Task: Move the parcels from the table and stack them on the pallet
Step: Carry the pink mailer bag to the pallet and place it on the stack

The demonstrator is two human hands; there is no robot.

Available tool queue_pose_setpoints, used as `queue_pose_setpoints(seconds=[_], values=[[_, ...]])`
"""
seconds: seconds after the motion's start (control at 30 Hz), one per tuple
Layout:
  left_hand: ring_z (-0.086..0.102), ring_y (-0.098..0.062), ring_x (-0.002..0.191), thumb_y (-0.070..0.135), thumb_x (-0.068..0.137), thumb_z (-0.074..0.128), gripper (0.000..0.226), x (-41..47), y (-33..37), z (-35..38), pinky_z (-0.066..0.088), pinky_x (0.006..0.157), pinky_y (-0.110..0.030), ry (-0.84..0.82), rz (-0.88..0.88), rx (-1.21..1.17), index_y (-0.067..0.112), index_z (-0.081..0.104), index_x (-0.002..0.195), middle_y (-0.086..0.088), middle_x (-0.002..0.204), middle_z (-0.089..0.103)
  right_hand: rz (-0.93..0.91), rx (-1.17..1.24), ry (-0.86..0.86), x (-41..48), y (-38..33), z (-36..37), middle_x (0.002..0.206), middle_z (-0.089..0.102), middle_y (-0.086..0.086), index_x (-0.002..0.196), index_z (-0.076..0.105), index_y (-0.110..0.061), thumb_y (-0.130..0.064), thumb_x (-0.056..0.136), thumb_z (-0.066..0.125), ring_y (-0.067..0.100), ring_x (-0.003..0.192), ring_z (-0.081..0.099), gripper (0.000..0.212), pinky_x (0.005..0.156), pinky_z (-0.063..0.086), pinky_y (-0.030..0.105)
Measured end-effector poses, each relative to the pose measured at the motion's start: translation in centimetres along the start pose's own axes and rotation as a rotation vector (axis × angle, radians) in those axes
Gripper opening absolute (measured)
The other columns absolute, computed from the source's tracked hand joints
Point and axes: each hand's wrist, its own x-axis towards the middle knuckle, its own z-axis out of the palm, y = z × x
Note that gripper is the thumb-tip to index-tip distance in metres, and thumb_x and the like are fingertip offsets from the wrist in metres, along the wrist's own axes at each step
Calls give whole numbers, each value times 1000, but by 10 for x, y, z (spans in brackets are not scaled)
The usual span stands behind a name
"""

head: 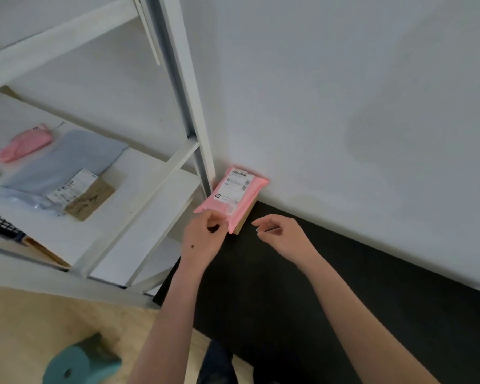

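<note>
A pink parcel (233, 195) with a white shipping label lies on a brown cardboard parcel (245, 220) in the corner of the black pallet (302, 286), against the white wall. My left hand (203, 236) is at the pink parcel's near left edge with loosely curled fingers and grips nothing. My right hand (283, 234) hovers just right of the stack, apart from it, fingers relaxed and empty. On the white table (75, 239) to the left lie another pink parcel (25, 142), a grey mailer (67, 159) and a brown envelope (89, 200) with a label.
A white shelf post (194, 106) stands between the table and the pallet corner. A clear plastic bag (17, 196) and a dark gridded object (0, 223) sit at the table's left. A teal roll (81, 361) lies on the wooden floor.
</note>
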Motion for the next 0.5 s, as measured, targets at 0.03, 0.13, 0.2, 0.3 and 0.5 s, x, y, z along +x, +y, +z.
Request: queue_pose_setpoints(seconds=[0.03,0.13,0.2,0.3,0.5], values=[[53,-7,107,15,89,58,19,9,-2,0,35,86,-20,-12,10,15,17,62,108,5,119,59,9,6,12,6,0,4,102,65,-9,113,66,-25,-16,90,63,2,92,61,25,72,44,13],[51,-11,109,16,91,56,21,36,-9,1,33,80,-18,-69,40,76,17,60,111,2,123,56,67,54,50,25,-1,18,104,66,-6,115,65,-24,-13,87,65,5,94,62,30,76,45,17],[52,-10,103,20,90,58,21,56,-17,3,34,74,-16,-120,33,85,21,59,111,4,123,57,118,99,63,38,0,28,109,66,-3,118,62,-24,-12,85,67,7,97,61,35,80,47,21],[51,-9,90,25,92,55,28,81,-26,4,31,59,-11,-189,36,108,18,59,119,1,116,61,200,161,71,58,2,44,118,63,0,129,57,-21,-13,84,69,12,105,60,48,94,51,33],[61,-26,107,11,81,68,44,118,-56,3,42,79,-24,-265,-24,85,11,57,124,-7,114,65,328,240,64,88,3,68,135,54,5,143,42,-14,-11,85,67,16,114,55,63,98,50,35]])
